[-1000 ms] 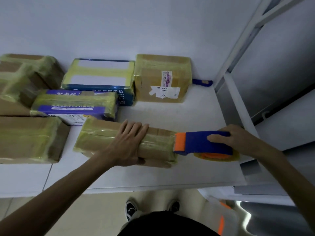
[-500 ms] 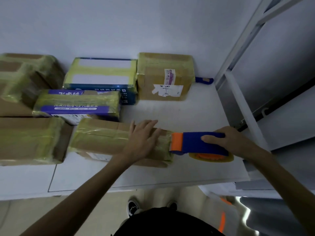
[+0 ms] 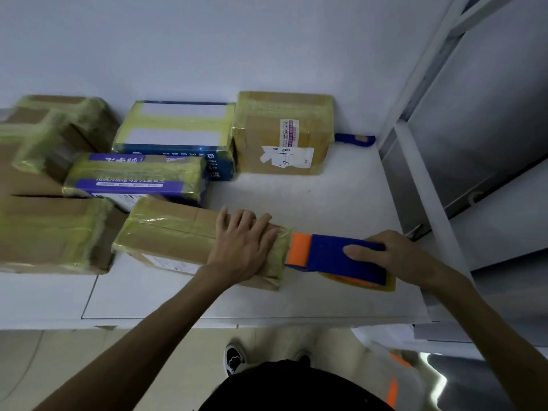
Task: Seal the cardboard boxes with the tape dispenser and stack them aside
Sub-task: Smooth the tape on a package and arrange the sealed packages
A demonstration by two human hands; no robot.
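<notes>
A long flat cardboard box (image 3: 175,235), wrapped in yellowish tape, lies on the white table (image 3: 326,203) in front of me. My left hand (image 3: 241,246) presses flat on its right end with straight fingers. My right hand (image 3: 394,255) grips the blue and orange tape dispenser (image 3: 338,258), whose orange front end touches the box's right end. The tape roll sits under the dispenser.
Several taped boxes stand at the back and left: a brown labelled box (image 3: 283,134), a blue and white box (image 3: 175,134), a purple box (image 3: 136,179) and brown boxes (image 3: 50,232). A blue handle (image 3: 354,140) lies by the wall. A white frame (image 3: 427,179) borders the table's right side.
My left hand slid right along the box top toward its right end. The dispenser and my right hand stayed at the box's right end; the view shifted a little.
</notes>
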